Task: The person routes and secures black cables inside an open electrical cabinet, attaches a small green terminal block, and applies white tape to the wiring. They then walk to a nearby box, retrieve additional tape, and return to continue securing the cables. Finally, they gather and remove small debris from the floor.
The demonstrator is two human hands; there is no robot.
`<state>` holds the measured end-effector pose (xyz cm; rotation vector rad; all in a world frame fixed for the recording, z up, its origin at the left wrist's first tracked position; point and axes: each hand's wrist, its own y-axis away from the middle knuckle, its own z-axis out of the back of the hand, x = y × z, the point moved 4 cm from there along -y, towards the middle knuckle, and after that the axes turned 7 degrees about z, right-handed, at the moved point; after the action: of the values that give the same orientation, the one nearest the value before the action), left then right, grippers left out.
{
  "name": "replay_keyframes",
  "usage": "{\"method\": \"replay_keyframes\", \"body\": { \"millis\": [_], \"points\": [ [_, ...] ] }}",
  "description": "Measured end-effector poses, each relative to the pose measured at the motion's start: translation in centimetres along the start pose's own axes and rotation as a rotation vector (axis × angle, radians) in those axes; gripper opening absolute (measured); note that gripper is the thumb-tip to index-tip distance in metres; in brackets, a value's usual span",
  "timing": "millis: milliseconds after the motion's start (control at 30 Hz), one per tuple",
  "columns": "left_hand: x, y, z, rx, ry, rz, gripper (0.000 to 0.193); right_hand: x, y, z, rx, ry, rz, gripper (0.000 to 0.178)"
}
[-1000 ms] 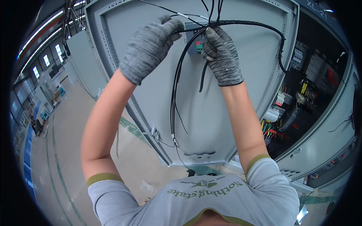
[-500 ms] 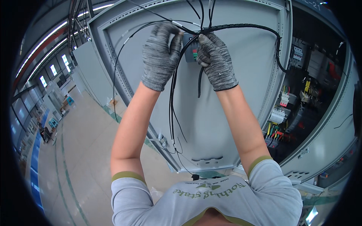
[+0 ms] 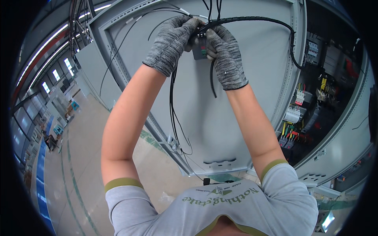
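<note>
Both hands wear grey knit gloves and work close together at the top of the cabinet door. My left hand (image 3: 170, 44) is closed round the black wires near the point where they branch, its fingertips partly hidden. My right hand (image 3: 228, 57) grips the wrapped black cable bundle (image 3: 252, 19) at its left end, fingers curled. A loose black strip (image 3: 213, 80), seemingly the tail of the spiral wrap, dangles below the right hand. Long black wires (image 3: 172, 96) hang under the left hand. Between the hands sits a small dark device (image 3: 200, 54) mounted on the door.
The grey cabinet door (image 3: 244, 129) has a perforated frame along its sides. On the right, the cabinet interior holds breakers and coloured wires (image 3: 291, 129). More thin wires rise above the hands. A person (image 3: 49, 139) sits far off on the left by the floor (image 3: 90, 157).
My left hand has moved up and right to the branching point and closed on the wires there. The hanging wires shifted left. My right hand rose slightly, and the dangling strip swung right.
</note>
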<state>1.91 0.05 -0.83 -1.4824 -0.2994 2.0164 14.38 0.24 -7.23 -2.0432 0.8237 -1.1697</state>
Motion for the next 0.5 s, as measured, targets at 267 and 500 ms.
{"method": "replay_keyframes", "body": {
  "millis": [267, 500],
  "points": [
    [-0.2, -0.3, 0.7, 0.001, -0.041, 0.016, 0.026, 1.0, -0.8, -0.1, -0.063, 0.383, -0.001, 0.018],
    [-1.8, -0.5, 1.1, 0.029, -0.142, -0.082, 0.028, 0.7, -2.2, -1.1, -0.072, 0.162, 0.05, 0.012]
  ]
}}
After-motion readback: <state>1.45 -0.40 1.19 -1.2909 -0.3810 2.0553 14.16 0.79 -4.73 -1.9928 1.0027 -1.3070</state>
